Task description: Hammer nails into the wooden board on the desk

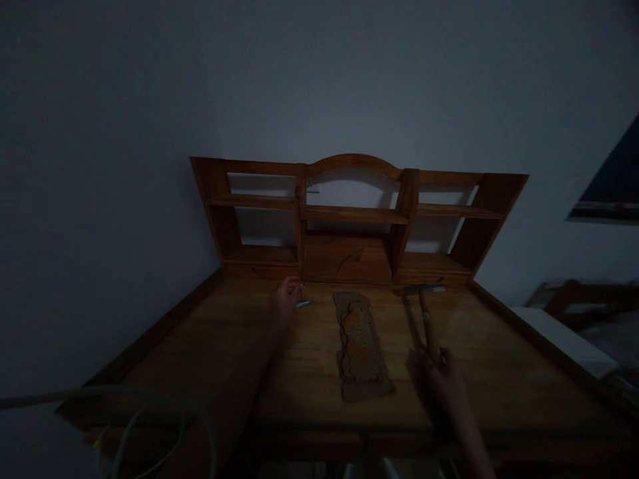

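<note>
Closest in, your right hand is closed round the wooden handle of the hammer, head pointing away from you, while just to its left the ragged brown slab lies flat on the desk, between your hands! Farther out, your left hand has its fingers curled beside the small metal pieces, too dark to tell if they pinch one, with the wooden shelf unit behind
</note>
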### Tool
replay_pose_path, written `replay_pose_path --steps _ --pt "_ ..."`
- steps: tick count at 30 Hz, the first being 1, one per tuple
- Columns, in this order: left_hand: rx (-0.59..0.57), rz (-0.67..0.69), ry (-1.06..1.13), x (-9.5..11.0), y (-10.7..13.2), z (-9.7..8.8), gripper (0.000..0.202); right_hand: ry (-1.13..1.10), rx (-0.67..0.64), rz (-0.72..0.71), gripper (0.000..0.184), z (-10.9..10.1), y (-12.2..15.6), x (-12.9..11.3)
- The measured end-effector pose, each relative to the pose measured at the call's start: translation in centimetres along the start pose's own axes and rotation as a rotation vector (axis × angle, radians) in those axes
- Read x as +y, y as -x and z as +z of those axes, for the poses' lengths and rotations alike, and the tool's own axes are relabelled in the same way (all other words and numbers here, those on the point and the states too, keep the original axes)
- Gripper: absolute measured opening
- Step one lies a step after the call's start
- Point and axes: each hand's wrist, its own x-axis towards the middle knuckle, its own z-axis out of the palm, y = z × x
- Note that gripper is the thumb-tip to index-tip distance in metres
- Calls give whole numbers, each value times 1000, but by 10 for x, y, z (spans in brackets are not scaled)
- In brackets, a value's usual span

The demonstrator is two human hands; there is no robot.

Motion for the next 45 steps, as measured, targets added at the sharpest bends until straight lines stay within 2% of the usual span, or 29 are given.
replay_pose_path --steps 3,7,9,11,14,17,19,22,25,29,36,45 --pt "-81 -26 105 -1 2 8 37 -11 12 -9 58 0 2 0" --pt "-225 -194 226 0 5 9 41 -28 46 -2 58 2 1 0" --pt "-237 -256 252 8 7 6 40 -40 64 -5 56 3 2 -1" --pt "-221 -251 287 25 9 3 38 -51 80 -10 53 3 3 -3" --pt "-257 -125 316 64 14 11 30 -63 98 -12 52 2 7 -8" --pt "-358 -17 346 97 26 38 26 -74 116 -20 54 1 9 -11" --pt "-405 -15 358 105 37 61 25 -76 118 -27 53 1 11 -12" --pt "-403 -66 335 96 52 90 24 -66 115 -28 52 -1 11 -14" --pt "-418 -98 307 81 61 101 24 -68 110 -40 50 -2 12 -15" --pt "-455 -105 282 73 63 99 26 -76 103 -38 48 -2 12 -17" --pt "-499 -110 313 76 65 97 26 -69 90 -26 48 -2 14 -20" --pt "-536 -102 311 70 66 99 26 -43 92 -37 51 2 4 -4"
